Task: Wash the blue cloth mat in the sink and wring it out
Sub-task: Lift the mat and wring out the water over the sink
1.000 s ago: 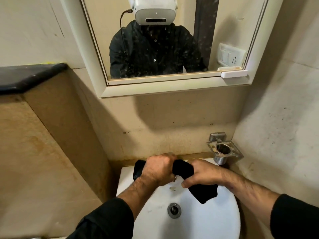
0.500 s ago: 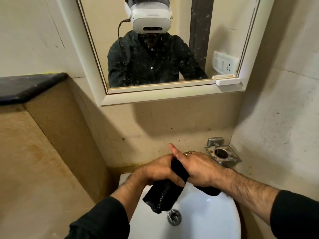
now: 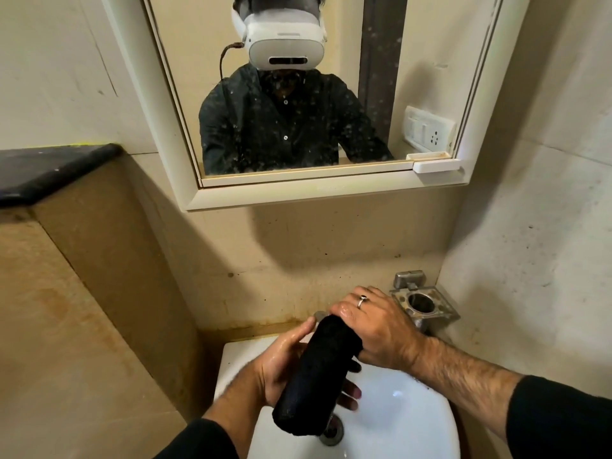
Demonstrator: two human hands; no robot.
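The cloth mat (image 3: pixel 314 376) looks almost black and wet, rolled into a thick bundle held slanted over the white sink (image 3: pixel 397 419). My left hand (image 3: pixel 281 366) cups its middle from underneath, palm up, fingers wrapped below it. My right hand (image 3: pixel 374 326), wearing a ring, presses on the upper end of the roll. The lower end of the bundle hangs just above the drain (image 3: pixel 331 433). The tap is hidden behind the hands, apart from a small metal bit above the roll.
A steel holder (image 3: pixel 424 306) is fixed to the wall just right of my right hand. A white-framed mirror (image 3: pixel 298 190) hangs above the sink. A dark-topped ledge (image 3: pixel 49 167) stands at the left. Walls close in on both sides.
The cloth went from stretched between both hands to a tight roll. My left hand turned palm up under it, and my right hand moved on top of its upper end.
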